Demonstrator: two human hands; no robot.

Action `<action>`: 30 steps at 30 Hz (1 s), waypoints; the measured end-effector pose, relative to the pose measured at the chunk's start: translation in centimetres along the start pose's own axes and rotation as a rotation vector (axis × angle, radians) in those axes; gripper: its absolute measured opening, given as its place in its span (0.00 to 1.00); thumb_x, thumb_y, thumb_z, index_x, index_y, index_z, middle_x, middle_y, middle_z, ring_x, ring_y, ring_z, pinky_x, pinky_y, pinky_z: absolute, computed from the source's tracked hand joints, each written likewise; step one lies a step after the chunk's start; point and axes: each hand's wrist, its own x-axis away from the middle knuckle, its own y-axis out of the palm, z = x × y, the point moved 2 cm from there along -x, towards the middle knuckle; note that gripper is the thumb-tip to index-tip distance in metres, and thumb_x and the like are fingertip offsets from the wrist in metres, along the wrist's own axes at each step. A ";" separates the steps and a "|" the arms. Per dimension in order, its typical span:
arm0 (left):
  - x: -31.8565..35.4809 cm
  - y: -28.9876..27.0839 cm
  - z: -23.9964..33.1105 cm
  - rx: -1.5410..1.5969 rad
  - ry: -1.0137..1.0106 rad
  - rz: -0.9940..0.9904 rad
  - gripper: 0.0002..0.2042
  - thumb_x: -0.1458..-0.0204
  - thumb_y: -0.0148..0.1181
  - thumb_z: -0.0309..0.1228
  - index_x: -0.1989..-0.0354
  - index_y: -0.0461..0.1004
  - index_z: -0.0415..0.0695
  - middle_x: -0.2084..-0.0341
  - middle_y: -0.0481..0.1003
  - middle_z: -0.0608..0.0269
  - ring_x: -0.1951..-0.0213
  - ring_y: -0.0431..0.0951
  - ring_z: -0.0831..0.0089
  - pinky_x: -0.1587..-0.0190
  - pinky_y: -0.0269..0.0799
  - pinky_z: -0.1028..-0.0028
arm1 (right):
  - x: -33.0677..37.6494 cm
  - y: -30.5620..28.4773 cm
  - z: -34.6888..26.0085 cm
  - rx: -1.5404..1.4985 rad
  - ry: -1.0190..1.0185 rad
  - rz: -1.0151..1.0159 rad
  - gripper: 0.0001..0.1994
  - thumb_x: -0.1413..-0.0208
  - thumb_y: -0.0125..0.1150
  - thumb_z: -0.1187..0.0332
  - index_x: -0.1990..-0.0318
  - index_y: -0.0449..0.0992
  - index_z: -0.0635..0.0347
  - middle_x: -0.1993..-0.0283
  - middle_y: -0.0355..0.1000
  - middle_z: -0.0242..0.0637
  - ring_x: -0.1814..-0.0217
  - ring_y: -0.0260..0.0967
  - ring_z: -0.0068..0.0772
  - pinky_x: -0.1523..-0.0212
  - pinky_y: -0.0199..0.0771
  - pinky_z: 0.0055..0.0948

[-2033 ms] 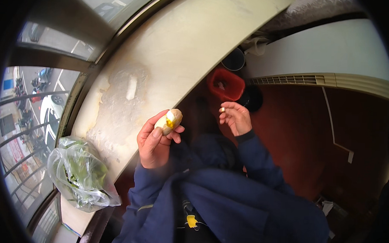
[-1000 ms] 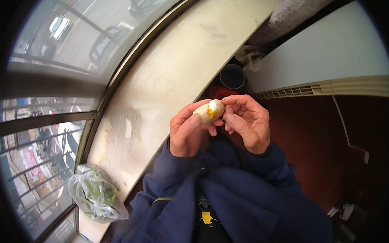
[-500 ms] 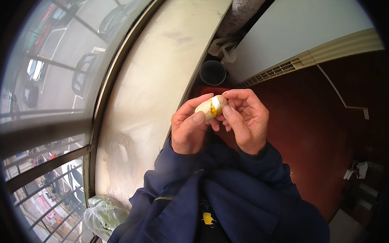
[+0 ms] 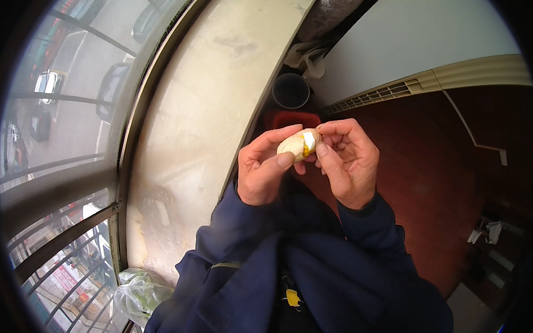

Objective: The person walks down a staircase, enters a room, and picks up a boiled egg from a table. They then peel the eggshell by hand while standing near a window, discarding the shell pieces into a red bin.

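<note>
A partly peeled boiled egg (image 4: pixel 290 147) is held between both hands in front of my chest. Pale, cracked shell covers its left part; white and yellow yolk show in a gap toward its right end. My left hand (image 4: pixel 259 177) grips the left end, thumb below and index finger along the top. At the right end, my right hand (image 4: pixel 353 165) pinches with thumb and index finger beside the exposed yolk. The undersides of the egg and some fingertips are hidden.
A pale windowsill (image 4: pixel 204 100) runs along my left beside a barred window (image 4: pixel 75 101). Beyond the hands stand a dark bucket (image 4: pixel 291 91) and a red container (image 4: pixel 274 118). A white appliance (image 4: pixel 417 42) is at far right. A plastic bag (image 4: pixel 141 294) rests near the sill's close end.
Both hands and the egg have shifted slightly right in the picture. The egg is turned a little, and less yolk shows. More of the red container is visible.
</note>
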 end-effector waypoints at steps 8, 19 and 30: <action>-0.3 -0.6 -0.1 -0.042 -0.038 0.018 0.26 0.54 0.60 0.31 0.45 0.69 0.32 0.58 0.76 0.49 0.65 0.76 0.65 0.59 0.74 0.69 | -0.7 -0.3 0.7 0.084 -0.030 -0.039 0.07 0.49 0.55 0.82 0.62 0.70 0.67 0.74 0.73 0.32 0.76 0.69 0.13 0.75 0.69 0.14; -0.6 -1.2 -1.2 -0.020 -0.046 0.000 0.26 0.51 0.59 0.32 0.45 0.68 0.30 0.57 0.76 0.46 0.60 0.78 0.61 0.59 0.74 0.69 | -0.7 -0.6 0.4 -0.018 0.161 -0.053 0.09 0.50 0.47 0.85 0.62 0.68 0.68 0.70 0.73 0.36 0.74 0.69 0.16 0.74 0.71 0.17; -1.0 -1.0 -2.3 0.167 -0.177 0.012 0.26 0.46 0.53 0.39 0.45 0.65 0.30 0.55 0.74 0.42 0.62 0.78 0.62 0.63 0.75 0.70 | -0.5 -2.5 2.1 -0.150 0.279 -0.032 0.09 0.47 0.48 0.83 0.59 0.70 0.69 0.72 0.69 0.35 0.77 0.65 0.15 0.79 0.67 0.15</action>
